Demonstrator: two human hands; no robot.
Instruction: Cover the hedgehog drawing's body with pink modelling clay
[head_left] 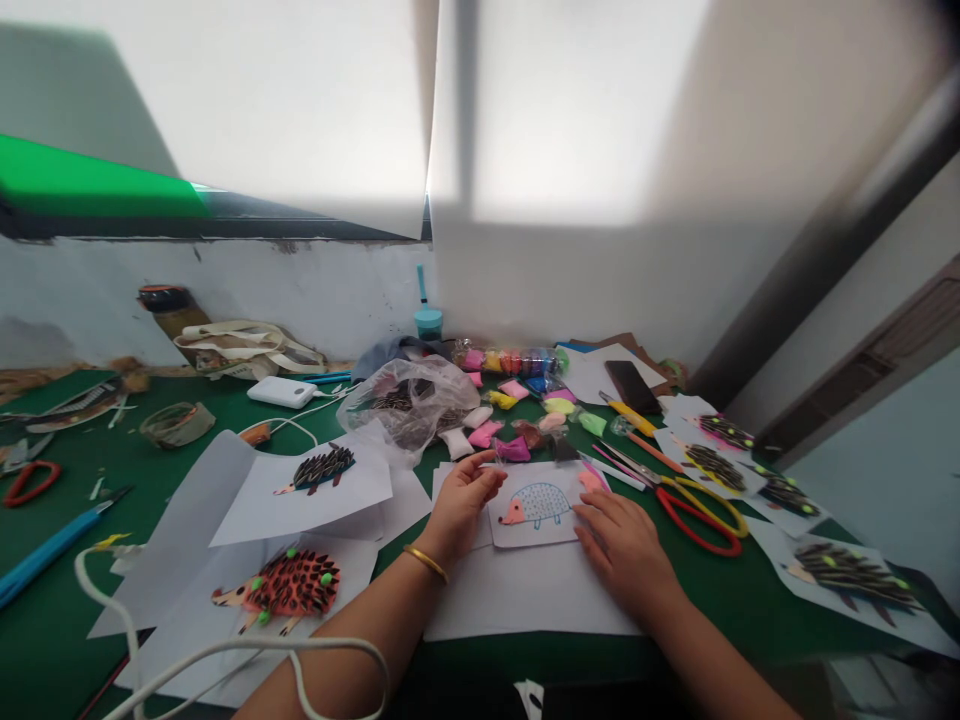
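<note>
A hedgehog drawing point(541, 503) in blue outline, its face coloured pink, lies on a small white card in front of me. At the card's left edge is my left hand point(469, 492), thumb and fingers pinched together; what they hold, if anything, is too small to make out. My right hand point(624, 548) rests on the card's right side with its fingers stretched out. Just beyond those fingers is a lump of pink clay point(590, 481). White paper sheets point(525, 595) lie beneath the card and both hands.
Several small clay packets point(512, 449) lie behind the card, beside a plastic bag point(409, 400) of dark seeds. Red-and-yellow scissors point(701, 510) are at right. Seed-covered hedgehog pictures point(289, 585) flank both sides. A white cable point(247, 645) loops near my left forearm.
</note>
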